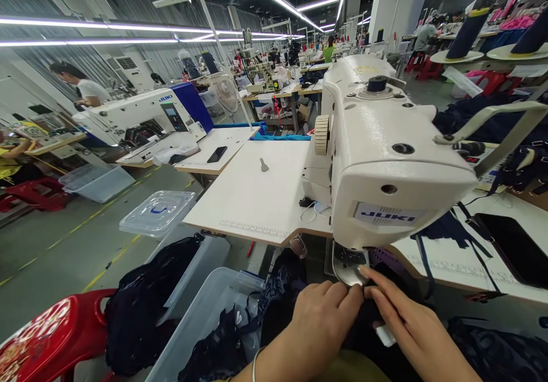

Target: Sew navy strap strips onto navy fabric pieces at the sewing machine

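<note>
A white JUKI sewing machine [377,153] stands on a white table [252,193] right in front of me. Under its head lies dark navy lace fabric [278,296]. My left hand [321,319] is curled, its fingers pinching the dark fabric just below the presser foot [349,270]. My right hand [411,319] lies beside it with fingers stretched out and pressed on the same fabric, fingertips at the foot. A small white tag [386,335] shows between the hands.
Clear plastic bins [201,319] with dark garments sit at my left, a lidded bin [156,212] beyond. A red stool [51,336] is at lower left. Another sewing machine [141,116] and a phone [217,154] are behind. A tablet [514,245] lies right. People work farther off.
</note>
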Action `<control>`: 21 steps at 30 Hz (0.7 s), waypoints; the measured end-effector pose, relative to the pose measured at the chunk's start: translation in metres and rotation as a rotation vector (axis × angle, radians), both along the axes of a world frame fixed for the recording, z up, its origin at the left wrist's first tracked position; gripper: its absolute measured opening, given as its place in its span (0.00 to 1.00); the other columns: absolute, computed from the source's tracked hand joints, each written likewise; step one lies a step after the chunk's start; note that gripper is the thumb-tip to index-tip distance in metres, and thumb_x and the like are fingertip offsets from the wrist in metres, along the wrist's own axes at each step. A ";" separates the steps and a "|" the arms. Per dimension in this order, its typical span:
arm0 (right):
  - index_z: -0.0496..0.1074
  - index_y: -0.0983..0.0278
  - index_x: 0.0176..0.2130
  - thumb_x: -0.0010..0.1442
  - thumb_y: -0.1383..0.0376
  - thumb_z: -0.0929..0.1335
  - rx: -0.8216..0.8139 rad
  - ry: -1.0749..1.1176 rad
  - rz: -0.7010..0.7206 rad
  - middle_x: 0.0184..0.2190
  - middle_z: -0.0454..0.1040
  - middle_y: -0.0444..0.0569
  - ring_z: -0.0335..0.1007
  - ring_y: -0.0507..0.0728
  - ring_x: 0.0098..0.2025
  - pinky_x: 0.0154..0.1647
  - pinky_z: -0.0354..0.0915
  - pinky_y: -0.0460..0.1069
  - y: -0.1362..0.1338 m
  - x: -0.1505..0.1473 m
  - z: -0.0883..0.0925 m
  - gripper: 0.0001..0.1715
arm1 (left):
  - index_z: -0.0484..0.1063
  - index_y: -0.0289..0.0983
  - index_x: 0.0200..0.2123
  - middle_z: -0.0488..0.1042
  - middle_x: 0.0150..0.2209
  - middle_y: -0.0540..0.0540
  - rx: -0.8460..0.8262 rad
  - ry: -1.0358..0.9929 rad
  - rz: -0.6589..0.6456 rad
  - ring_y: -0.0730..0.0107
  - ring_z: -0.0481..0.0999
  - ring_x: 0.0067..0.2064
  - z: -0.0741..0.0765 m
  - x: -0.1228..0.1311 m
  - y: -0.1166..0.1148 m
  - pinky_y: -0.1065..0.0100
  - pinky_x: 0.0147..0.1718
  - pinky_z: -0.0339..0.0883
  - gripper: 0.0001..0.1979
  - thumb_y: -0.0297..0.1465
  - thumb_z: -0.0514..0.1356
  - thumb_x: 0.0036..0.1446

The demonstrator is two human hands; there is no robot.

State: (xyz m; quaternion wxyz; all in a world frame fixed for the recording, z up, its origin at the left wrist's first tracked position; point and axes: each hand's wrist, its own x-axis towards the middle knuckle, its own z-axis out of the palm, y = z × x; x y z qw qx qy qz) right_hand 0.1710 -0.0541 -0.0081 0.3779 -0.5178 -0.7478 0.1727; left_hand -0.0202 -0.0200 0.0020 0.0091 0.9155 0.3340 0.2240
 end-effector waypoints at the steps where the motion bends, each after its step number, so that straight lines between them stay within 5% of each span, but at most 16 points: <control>1: 0.65 0.56 0.60 0.68 0.65 0.63 -0.054 0.016 0.004 0.50 0.78 0.44 0.78 0.52 0.47 0.45 0.72 0.40 0.000 0.003 0.001 0.22 | 0.65 0.38 0.47 0.70 0.30 0.51 0.000 -0.005 -0.014 0.67 0.70 0.28 0.001 0.000 0.000 0.65 0.24 0.58 0.08 0.27 0.51 0.67; 6: 0.76 0.54 0.44 0.67 0.61 0.64 -0.026 0.086 -0.034 0.43 0.78 0.44 0.78 0.53 0.42 0.43 0.73 0.42 0.003 0.007 0.003 0.10 | 0.66 0.38 0.40 0.71 0.28 0.51 0.002 -0.033 -0.013 0.68 0.71 0.27 0.005 0.005 0.001 0.66 0.23 0.57 0.06 0.27 0.50 0.68; 9: 0.74 0.56 0.39 0.67 0.61 0.64 0.007 0.152 -0.185 0.39 0.76 0.46 0.77 0.54 0.40 0.39 0.73 0.42 0.005 0.002 0.002 0.09 | 0.65 0.36 0.46 0.73 0.28 0.51 -0.012 -0.098 0.015 0.69 0.73 0.26 0.002 0.009 -0.001 0.67 0.24 0.60 0.08 0.30 0.49 0.70; 13: 0.70 0.58 0.38 0.67 0.61 0.62 -0.007 0.218 -0.316 0.38 0.74 0.47 0.75 0.53 0.35 0.21 0.70 0.40 0.007 -0.005 -0.003 0.08 | 0.64 0.36 0.51 0.74 0.26 0.52 -0.027 -0.152 0.001 0.70 0.73 0.24 -0.005 0.011 -0.002 0.69 0.24 0.61 0.11 0.32 0.48 0.71; 17: 0.67 0.58 0.44 0.68 0.61 0.62 -0.063 0.175 -0.208 0.38 0.71 0.49 0.73 0.53 0.33 0.16 0.66 0.40 0.006 -0.002 -0.005 0.07 | 0.69 0.39 0.42 0.74 0.25 0.53 -0.085 -0.177 -0.018 0.72 0.72 0.23 -0.008 0.006 0.001 0.70 0.23 0.60 0.08 0.32 0.51 0.70; 21: 0.65 0.54 0.53 0.67 0.63 0.64 -0.135 0.003 0.039 0.44 0.69 0.49 0.73 0.53 0.38 0.34 0.74 0.44 0.001 0.007 -0.006 0.14 | 0.70 0.39 0.35 0.75 0.26 0.53 -0.229 -0.071 -0.009 0.71 0.74 0.25 -0.003 -0.002 0.005 0.71 0.24 0.58 0.07 0.32 0.55 0.67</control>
